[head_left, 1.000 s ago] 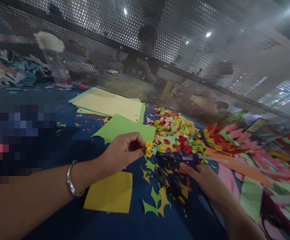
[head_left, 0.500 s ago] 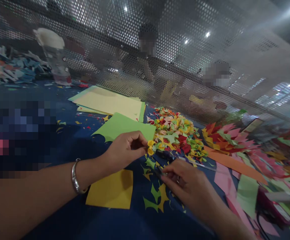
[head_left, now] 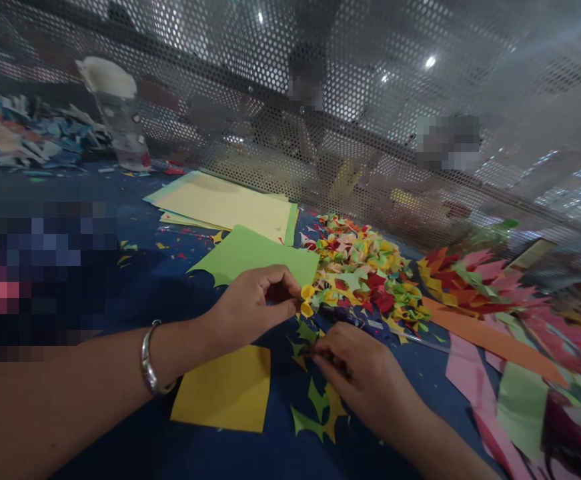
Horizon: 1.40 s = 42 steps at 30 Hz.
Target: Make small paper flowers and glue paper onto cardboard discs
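My left hand [head_left: 257,303], with a silver bangle on its wrist, pinches a small yellow paper flower [head_left: 307,307] of curled petals between thumb and fingertips. To its lower right my right hand [head_left: 355,360] is closed, thumb against fingers; what it holds, if anything, is hidden. Just left of those fingertips lie spiky green paper scraps [head_left: 315,399]. Beneath my left forearm rests a yellow paper sheet [head_left: 225,393]. Behind my left hand is a green sheet [head_left: 257,253] with a scalloped corner. A heap of small curled paper pieces [head_left: 357,257] sits beyond both hands.
A stack of pale paper [head_left: 225,203] lies toward the perforated metal screen [head_left: 210,100]. At the back left stand a clear cup [head_left: 123,127] and a pile of paper strips [head_left: 45,137]. Layered paper flowers [head_left: 475,277], an orange strip [head_left: 495,340] and pink strips are on the right.
My right hand's fingers have drawn closer together, and the dark thin thing seen at its fingertips is now hidden. My left hand keeps hold of the yellow paper flower. The view has shifted slightly.
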Available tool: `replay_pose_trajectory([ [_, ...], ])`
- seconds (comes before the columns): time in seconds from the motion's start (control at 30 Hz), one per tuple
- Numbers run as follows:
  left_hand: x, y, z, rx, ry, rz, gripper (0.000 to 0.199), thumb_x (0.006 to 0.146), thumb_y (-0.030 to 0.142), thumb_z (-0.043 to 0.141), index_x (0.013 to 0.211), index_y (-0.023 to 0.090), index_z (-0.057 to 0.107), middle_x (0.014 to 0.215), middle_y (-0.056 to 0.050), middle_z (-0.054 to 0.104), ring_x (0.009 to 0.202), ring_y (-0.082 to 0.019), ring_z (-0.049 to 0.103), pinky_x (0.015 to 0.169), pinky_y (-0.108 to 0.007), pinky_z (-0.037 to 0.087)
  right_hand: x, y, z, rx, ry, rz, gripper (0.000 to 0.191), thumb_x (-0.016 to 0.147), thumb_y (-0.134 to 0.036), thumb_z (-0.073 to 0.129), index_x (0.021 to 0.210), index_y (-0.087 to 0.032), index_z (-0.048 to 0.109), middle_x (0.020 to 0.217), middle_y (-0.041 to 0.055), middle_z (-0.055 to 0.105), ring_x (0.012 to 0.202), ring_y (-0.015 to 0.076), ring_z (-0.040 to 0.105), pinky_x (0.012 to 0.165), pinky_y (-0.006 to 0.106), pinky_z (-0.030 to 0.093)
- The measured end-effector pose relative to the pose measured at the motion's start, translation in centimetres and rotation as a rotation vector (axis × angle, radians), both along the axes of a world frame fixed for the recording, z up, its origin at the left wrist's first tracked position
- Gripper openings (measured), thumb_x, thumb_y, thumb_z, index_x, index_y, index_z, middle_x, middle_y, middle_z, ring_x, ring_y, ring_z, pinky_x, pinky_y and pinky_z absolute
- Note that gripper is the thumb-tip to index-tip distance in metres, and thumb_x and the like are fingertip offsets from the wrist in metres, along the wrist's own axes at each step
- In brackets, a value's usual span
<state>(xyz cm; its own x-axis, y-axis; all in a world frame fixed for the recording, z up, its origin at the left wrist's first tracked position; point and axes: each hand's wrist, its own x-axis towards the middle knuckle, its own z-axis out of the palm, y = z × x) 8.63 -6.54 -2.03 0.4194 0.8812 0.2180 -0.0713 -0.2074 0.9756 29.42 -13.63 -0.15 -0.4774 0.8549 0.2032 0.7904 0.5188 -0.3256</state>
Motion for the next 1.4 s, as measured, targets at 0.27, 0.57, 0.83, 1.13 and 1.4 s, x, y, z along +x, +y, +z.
replay_pose_trajectory([
  [0.27, 0.0, -0.5, -0.1, 0.087, 0.165, -0.004, 0.004, 0.074, 0.018, 0.062, 0.078, 0.018, 0.06, 0.076, 0.001, 0.061, 0.07, -0.013, 0.058, 0.068, -0.026, 0.045, 0.8, -0.5, 1.2, 0.186, 0.226, -0.181, 0.01, 0.093, -0.02, 0.058, 0.088, -0.021, 0.067, 0.078, 0.0019, 0.065, 0.068, 0.0147, 0.06, 0.063, 0.025, 0.047],
  [0.57, 0.3, -1.1, 0.5, 0.243, 0.293, -0.021, 0.009, 0.075, 0.013, 0.055, 0.073, 0.018, 0.061, 0.074, 0.001, 0.064, 0.067, -0.012, 0.057, 0.064, -0.023, 0.044, 0.1, -0.9, 1.4, 0.24, 0.204, -0.124, 0.011, 0.092, -0.016, 0.058, 0.089, -0.021, 0.067, 0.081, 0.0033, 0.067, 0.072, 0.0162, 0.063, 0.067, 0.026, 0.049],
  [0.83, 0.4, -1.3, 0.4, 0.242, 0.366, 0.012, 0.006, 0.075, 0.015, 0.057, 0.074, 0.018, 0.062, 0.071, 0.002, 0.064, 0.064, -0.01, 0.056, 0.06, -0.02, 0.043, 0.0, -0.6, 1.1, 0.277, 0.197, -0.077, 0.011, 0.092, -0.013, 0.059, 0.088, -0.019, 0.067, 0.08, 0.0033, 0.066, 0.074, 0.0152, 0.062, 0.068, 0.025, 0.046],
  [1.13, 0.6, -1.5, 0.8, 0.177, 0.398, 0.029, 0.004, 0.074, 0.018, 0.062, 0.073, 0.017, 0.065, 0.065, 0.003, 0.063, 0.058, -0.009, 0.054, 0.055, -0.019, 0.041, 0.0, -0.7, 0.9, 0.289, 0.183, -0.056, 0.01, 0.092, -0.012, 0.059, 0.087, -0.017, 0.067, 0.079, 0.0027, 0.064, 0.074, 0.015, 0.06, 0.068, 0.027, 0.044],
  [1.4, 0.7, -1.5, 0.3, 0.171, 0.417, 0.051, 0.002, 0.073, 0.018, 0.063, 0.073, 0.018, 0.065, 0.064, 0.003, 0.064, 0.058, -0.01, 0.055, 0.054, -0.019, 0.041, -0.2, -0.6, 0.8, 0.305, 0.171, -0.044, 0.013, 0.094, -0.013, 0.057, 0.087, -0.016, 0.067, 0.079, 0.0035, 0.065, 0.074, 0.0157, 0.06, 0.068, 0.028, 0.045],
])
